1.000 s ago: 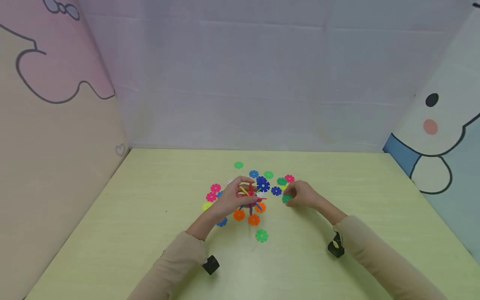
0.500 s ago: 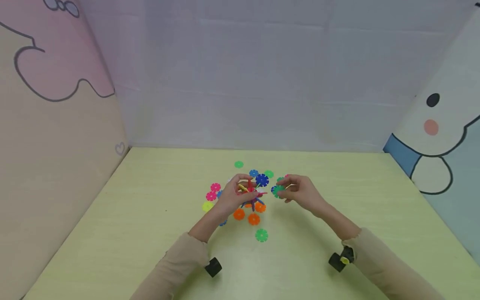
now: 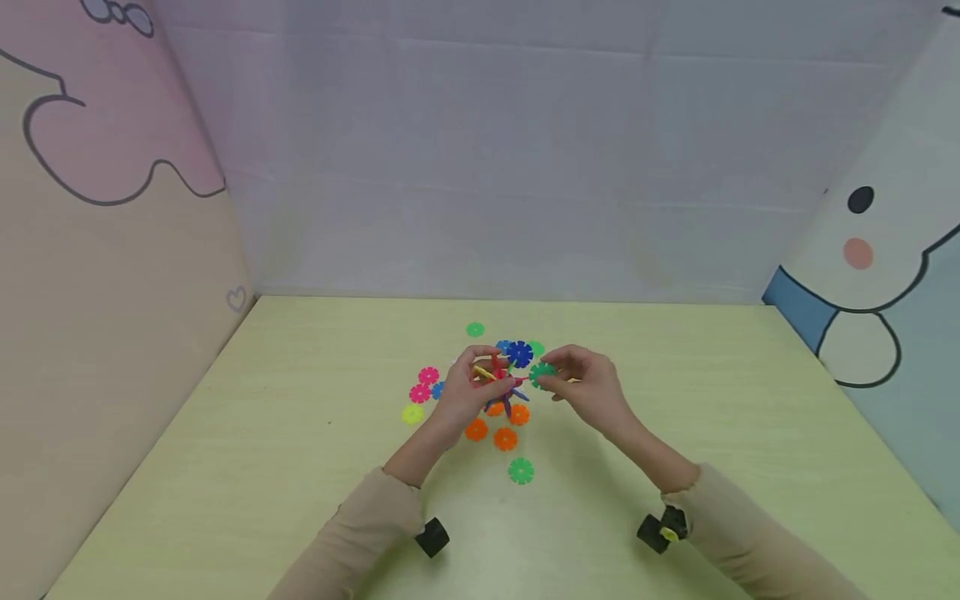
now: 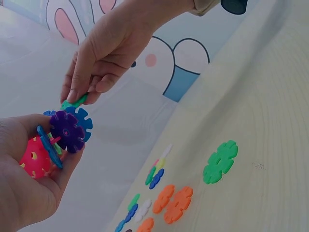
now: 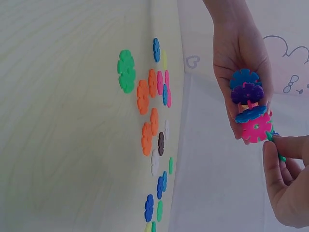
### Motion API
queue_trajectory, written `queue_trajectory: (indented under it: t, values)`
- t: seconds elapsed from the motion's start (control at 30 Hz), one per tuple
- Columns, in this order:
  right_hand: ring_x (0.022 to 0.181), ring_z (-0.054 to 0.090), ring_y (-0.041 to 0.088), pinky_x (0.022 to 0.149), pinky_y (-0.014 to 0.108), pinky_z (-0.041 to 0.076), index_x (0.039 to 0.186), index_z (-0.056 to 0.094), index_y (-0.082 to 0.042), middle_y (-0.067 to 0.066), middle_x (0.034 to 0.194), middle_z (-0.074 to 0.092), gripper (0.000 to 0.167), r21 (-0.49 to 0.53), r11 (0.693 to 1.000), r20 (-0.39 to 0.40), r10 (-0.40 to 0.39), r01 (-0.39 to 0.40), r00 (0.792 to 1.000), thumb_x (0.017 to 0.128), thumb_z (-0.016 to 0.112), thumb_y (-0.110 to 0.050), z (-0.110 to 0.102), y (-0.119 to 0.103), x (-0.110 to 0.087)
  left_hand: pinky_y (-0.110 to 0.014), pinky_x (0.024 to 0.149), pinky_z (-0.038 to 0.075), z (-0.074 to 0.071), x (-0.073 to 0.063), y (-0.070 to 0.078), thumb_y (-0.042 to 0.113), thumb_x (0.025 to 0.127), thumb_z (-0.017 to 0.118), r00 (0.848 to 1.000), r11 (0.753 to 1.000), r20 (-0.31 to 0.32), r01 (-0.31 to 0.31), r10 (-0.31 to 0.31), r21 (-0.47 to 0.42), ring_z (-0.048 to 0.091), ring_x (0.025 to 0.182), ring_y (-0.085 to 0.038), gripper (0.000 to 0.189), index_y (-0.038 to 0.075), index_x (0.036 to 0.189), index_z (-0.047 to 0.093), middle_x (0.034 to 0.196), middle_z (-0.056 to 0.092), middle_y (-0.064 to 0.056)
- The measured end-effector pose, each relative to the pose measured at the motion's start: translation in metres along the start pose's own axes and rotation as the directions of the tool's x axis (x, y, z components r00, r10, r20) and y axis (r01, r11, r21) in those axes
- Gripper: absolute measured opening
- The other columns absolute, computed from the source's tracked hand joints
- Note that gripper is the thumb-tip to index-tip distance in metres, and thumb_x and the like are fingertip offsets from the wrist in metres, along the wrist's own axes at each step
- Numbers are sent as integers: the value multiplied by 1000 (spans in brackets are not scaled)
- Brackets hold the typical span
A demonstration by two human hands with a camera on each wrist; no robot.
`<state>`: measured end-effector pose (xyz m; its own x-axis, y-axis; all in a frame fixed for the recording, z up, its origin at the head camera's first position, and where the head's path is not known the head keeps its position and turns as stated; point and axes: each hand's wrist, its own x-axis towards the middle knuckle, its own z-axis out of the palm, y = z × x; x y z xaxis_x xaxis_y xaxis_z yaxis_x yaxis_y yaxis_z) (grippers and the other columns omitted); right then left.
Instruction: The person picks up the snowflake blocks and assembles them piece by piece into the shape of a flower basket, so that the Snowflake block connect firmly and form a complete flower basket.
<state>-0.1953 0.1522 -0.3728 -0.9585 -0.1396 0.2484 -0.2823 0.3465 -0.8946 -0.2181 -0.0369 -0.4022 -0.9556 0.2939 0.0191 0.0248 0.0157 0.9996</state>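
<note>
Two things are held: left hand (image 3: 465,397) grips the cluster (image 5: 251,115), right hand (image 3: 597,392) pinches a green disc (image 3: 538,374) at the cluster's three o'clock, perhaps touching it. Orange discs (image 3: 506,439) lie toward six o'clock.

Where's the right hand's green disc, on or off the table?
Off. The right hand pinches the green disc by the cluster in the left hand; the wrist views show both hands raised above the table.

Left hand (image 5: 239,50): holds disc cluster (image 5: 247,93)
Right hand (image 5: 292,186): pinches green disc (image 5: 282,158) at cluster's pink disc (image 5: 258,128)
Tabletop (image 5: 72,145): scattered coloured discs (image 5: 142,97)
</note>
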Motion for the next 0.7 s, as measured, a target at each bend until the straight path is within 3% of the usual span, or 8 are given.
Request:
queue_trajectory:
  t: [0.1,0.33,0.4,0.57,0.7]
  values:
    - [63,63,11,57,24,54,94,60,3,15,81,63,20,-27,999,-51,-37,36,998,78,69,-3,4,0,0,-44,76,51,1,0,0,15,83,66,1000,1000,-27,-14,14,6,60,82,-18,43,8,120,46,110,56,-10]
    - [62,63,8,60,20,53,94,63,8,19,85,66,18,-16,997,-130,-73,72,989,79,67,0,12,-13,-6,-29,72,53,6,-1,1,15,82,68,996,999,-88,-11,7,-50,61,82,-18,48,6,122,44,113,54,-16]
    - [61,63,14,59,20,53,94,64,11,21,83,65,17,-9,997,-155,-79,79,985,79,66,3,14,-20,-8,-26,70,53,7,-1,1,12,81,68,994,997,-105,-24,16,-72,62,83,-19,49,4,123,44,113,54,-18]
    - [61,63,28,57,20,52,90,64,13,23,79,64,14,11,999,-206,-36,39,978,77,65,8,18,-31,-9,-25,67,53,10,-1,3,8,80,68,989,993,-145,-45,29,-105,63,83,-22,48,1,122,46,111,57,-18]
    - [62,63,29,58,18,52,90,65,13,23,78,64,14,44,999,-224,-6,16,974,77,66,7,19,-28,-8,-25,67,53,11,-1,3,6,80,68,988,992,-155,-42,23,-119,63,83,-22,45,3,120,48,112,57,-16]
